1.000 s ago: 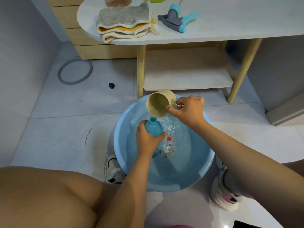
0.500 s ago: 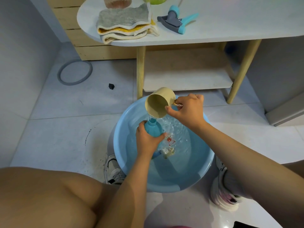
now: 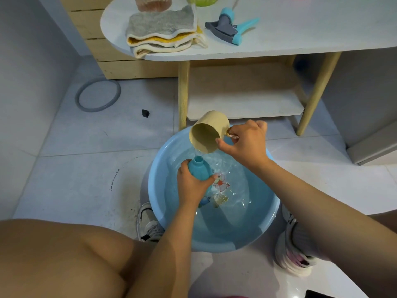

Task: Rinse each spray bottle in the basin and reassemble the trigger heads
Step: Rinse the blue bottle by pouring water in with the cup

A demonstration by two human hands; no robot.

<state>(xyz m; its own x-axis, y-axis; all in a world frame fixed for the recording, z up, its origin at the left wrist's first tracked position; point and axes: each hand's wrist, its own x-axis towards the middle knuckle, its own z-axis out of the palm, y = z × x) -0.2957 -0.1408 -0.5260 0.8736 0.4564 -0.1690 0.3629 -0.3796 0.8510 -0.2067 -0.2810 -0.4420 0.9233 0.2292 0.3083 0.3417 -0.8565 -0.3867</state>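
Left hand (image 3: 191, 186) grips the teal spray bottle (image 3: 198, 168) upright over the blue basin (image 3: 266, 218), base down toward the water. Right hand (image 3: 247, 143) pinches the handle of the beige cup (image 3: 207, 132), tipped so a thin stream lands at the bottle's open neck (narrow target). Risk: the stream misses and runs down the outside, or a wet grip lets the bottle slip. Further back, the trigger head (image 3: 229, 29) lies on the white table (image 3: 300, 39) beside folded cloths (image 3: 163, 33), not yet refitted.
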